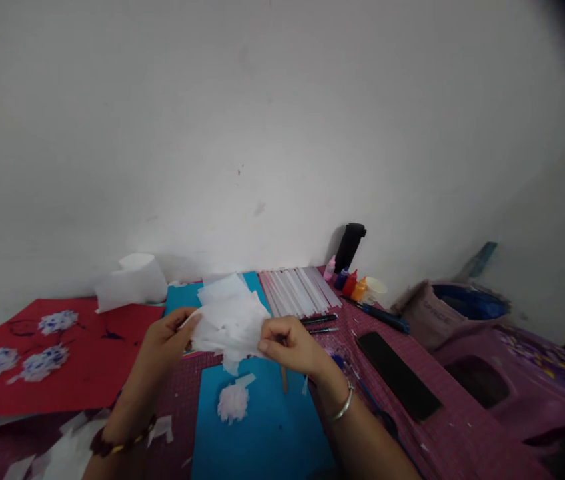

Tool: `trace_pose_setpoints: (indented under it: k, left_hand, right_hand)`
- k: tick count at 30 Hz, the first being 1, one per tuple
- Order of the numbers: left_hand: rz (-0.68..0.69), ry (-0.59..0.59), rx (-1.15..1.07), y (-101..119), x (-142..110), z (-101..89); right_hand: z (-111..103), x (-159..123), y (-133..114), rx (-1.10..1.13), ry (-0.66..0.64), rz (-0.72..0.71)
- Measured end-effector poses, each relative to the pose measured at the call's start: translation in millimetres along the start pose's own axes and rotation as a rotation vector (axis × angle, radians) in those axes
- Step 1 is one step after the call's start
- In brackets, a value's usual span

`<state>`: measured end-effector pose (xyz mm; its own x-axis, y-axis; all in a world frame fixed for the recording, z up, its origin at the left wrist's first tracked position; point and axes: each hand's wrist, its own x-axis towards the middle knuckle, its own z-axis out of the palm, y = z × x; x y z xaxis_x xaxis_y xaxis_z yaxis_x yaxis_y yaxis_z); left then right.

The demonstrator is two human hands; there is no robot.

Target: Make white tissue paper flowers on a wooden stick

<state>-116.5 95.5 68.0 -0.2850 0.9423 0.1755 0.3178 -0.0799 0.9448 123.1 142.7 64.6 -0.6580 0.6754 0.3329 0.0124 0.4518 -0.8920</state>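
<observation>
A crumpled white tissue paper [235,323] is stretched between my hands above the table. My left hand [169,337] pinches its left edge with thumb and fingers. At its right side, the closed fingers of my right hand [292,345] grip the paper. Beneath them lies a blue sheet [267,433], bearing a pale pink, ruffled paper flower [233,403] and a small white paper scrap [245,381]. A wooden stick [284,380] shows partly below my right hand. To the left, a red sheet [97,373] carries white-and-blue paper flowers [45,362].
A white tissue roll [135,283] stands by the wall. Translucent strips [299,291], small paint bottles [349,283], a white cup [375,288] and a utility knife [385,318] lie behind and right. A dark flat bar [397,375] sits nearer. Torn paper [75,453] lies front left; a pink stool [527,387] stands right.
</observation>
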Motion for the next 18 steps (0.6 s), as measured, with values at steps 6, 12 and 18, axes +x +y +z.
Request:
trace_pose_setpoints:
  k: [6,12,18]
  left_hand:
    - [-0.015,-0.053,-0.043,12,-4,1.8]
    - [0.159,-0.235,0.234,25,-13,15.8]
    - [0.473,-0.327,0.548,31,-23,24.7]
  right_hand:
    - [-7,-2,-6,-0.206,-0.136,0.001]
    - [1,-9,-37,-0.477,0.109,-0.153]
    - [26,-10,-41,-0.629,0.040,-0.138]
